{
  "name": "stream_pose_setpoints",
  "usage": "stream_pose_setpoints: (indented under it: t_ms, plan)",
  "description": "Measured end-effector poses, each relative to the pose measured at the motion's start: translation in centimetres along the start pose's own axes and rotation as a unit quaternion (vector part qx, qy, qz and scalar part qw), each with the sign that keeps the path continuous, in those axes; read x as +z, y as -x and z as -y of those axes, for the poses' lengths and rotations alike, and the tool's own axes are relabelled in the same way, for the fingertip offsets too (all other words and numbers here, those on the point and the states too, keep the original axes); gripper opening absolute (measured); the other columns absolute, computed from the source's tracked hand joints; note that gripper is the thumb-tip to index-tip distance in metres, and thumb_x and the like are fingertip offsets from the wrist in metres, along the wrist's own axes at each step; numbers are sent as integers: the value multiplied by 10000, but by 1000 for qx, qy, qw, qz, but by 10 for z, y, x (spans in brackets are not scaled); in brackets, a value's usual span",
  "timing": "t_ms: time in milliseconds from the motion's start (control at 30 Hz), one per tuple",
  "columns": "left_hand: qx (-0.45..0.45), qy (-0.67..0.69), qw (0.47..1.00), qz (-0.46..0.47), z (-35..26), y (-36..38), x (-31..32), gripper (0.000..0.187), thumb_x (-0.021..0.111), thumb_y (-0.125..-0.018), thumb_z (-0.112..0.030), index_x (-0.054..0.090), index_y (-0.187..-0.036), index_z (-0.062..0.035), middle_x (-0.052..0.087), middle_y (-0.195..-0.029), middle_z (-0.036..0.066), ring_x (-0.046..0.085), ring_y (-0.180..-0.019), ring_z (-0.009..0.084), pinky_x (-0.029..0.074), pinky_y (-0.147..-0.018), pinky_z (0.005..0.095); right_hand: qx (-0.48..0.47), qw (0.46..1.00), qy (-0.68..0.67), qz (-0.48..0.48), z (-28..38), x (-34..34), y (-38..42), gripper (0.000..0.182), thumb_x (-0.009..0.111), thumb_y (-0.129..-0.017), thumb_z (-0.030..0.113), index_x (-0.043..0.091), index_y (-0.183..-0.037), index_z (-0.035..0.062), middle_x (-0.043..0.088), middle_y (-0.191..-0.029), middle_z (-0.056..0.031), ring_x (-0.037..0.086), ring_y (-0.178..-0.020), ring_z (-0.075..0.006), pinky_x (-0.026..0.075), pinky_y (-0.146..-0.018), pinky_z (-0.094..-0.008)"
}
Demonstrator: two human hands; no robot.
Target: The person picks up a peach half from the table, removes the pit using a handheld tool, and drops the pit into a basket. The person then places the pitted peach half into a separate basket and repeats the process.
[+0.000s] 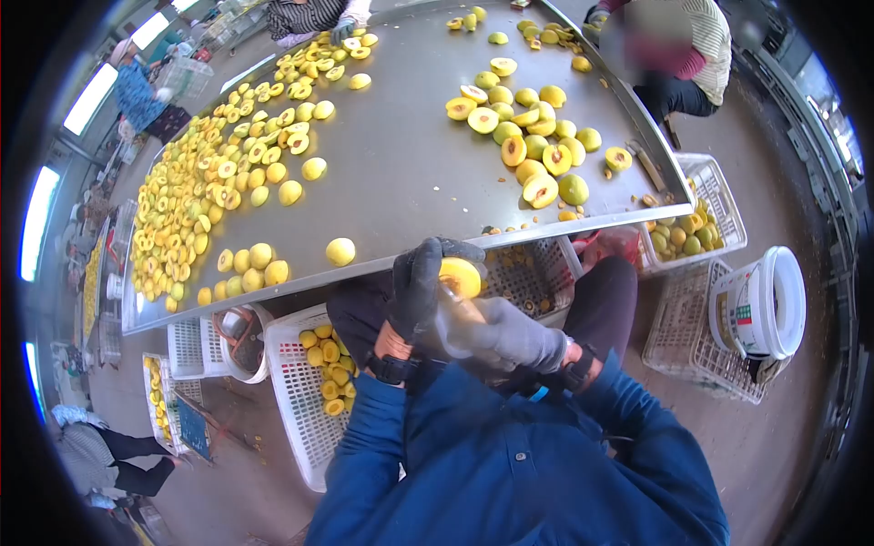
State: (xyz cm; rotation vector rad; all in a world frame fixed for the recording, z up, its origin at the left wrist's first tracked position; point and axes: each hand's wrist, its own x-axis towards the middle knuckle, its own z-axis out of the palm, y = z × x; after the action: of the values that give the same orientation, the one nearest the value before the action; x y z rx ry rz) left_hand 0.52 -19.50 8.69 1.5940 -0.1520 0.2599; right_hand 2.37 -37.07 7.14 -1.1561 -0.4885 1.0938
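Note:
Both of my hands wear gloves and meet over my lap, just below the edge of the metal table. My left hand, in a dark glove, is closed round a yellow fruit half whose cut face shows. My right hand, in a grey glove, is closed on a tool with a brownish handle held against the fruit; its tip is hidden and the area is blurred. A single fruit lies on the table just beyond my left hand. Cut fruit halves form a group at the right of the table.
Many fruit halves cover the table's left side. White crates stand at my left, below the table, one holding fruit. At the right are another fruit crate and a white bucket on a crate. Co-workers sit across the table.

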Motion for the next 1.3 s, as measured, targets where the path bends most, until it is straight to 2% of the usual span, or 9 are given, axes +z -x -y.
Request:
stream_pose_setpoints:
  t_ms: [100, 367, 433, 467, 500, 667, 767, 1000, 1300]
  plan:
    - [-91, 323, 940, -59, 24, 13, 8, 373, 483, -1000, -266, 580, -1140, 65, 669, -955, 168, 671, -843, 258, 541, -821, 357, 101, 984, -138, 50, 3, 6, -6, 180, 575, -925, 197, 590, -919, 17, 449, -524, 21, 383, -372, -62, 304, -344, -222]
    - [-72, 282, 922, -256, 41, 14, 13, 570, 266, -1046, -479, 563, -1151, -3, 660, -1043, 135, 652, -925, 214, 546, -823, 321, 104, 976, -187, 38, -25, -47, 8, 254, 597, -922, 250, 586, -909, -4, 505, -505, -41, 471, -367, -129, 387, -364, -306]
    - [-46, 166, 944, -281, 56, 13, 5, 599, 253, -1052, -479, 603, -1136, 1, 672, -1012, 105, 642, -957, 182, 520, -891, 318, -165, 895, 377, -172, -81, -71, -10, 241, 632, -886, 237, 593, -947, 8, 588, -566, -129, 608, -482, -262, 470, -478, -415]
    - [-40, 36, 952, -300, 66, 14, 4, 604, 249, -1056, -469, 617, -1128, 4, 671, -1032, 92, 632, -964, 166, 511, -883, 310, -59, 778, 586, -219, -73, -70, -3, 232, 652, -857, 205, 596, -996, 27, 638, -691, -204, 661, -670, -391, 497, -611, -480]
    - [-60, -18, 947, -315, 60, 11, 8, 612, 247, -1058, -465, 626, -1121, 11, 666, -1043, 84, 622, -974, 163, 498, -885, 307, -63, 854, 463, -231, -72, -71, -2, 224, 663, -841, 186, 593, -991, 36, 630, -738, -238, 635, -727, -435, 502, -620, -472]
    - [-53, 103, 954, -276, 66, 20, 21, 624, 233, -1055, -477, 610, -1154, 9, 652, -1061, 89, 613, -986, 174, 483, -919, 311, -87, 851, 467, -224, -36, -29, -16, 220, 661, -852, 120, 576, -1010, -7, 635, -781, -205, 652, -703, -327, 504, -655, -384]
    - [-46, 91, 954, -284, 62, 22, 18, 663, 222, -1043, -518, 600, -1170, 11, 656, -1038, 96, 624, -959, 185, 500, -905, 324, -112, 882, 413, -198, -18, -16, -31, 260, 703, -798, 189, 574, -965, 37, 632, -791, -245, 621, -806, -441, 499, -656, -459]
    - [-17, 170, 938, -301, 60, 32, -10, 656, 212, -1048, -501, 609, -1143, 12, 670, -1001, 103, 622, -941, 182, 492, -896, 320, -13, 982, 161, -96, -10, 12, -22, 226, 654, -870, 152, 591, -1026, 1, 609, -786, -72, 573, -764, -109, 483, -701, -293]
    - [-29, 128, 949, -286, 56, 60, -1, 477, 317, -1061, -373, 571, -1191, 9, 621, -1093, 89, 585, -1029, 176, 477, -938, 303, -232, 868, 377, -223, -17, 30, -39, 403, 696, -840, 105, 558, -1212, 35, 696, -915, -177, 720, -759, -283, 557, -642, -346]
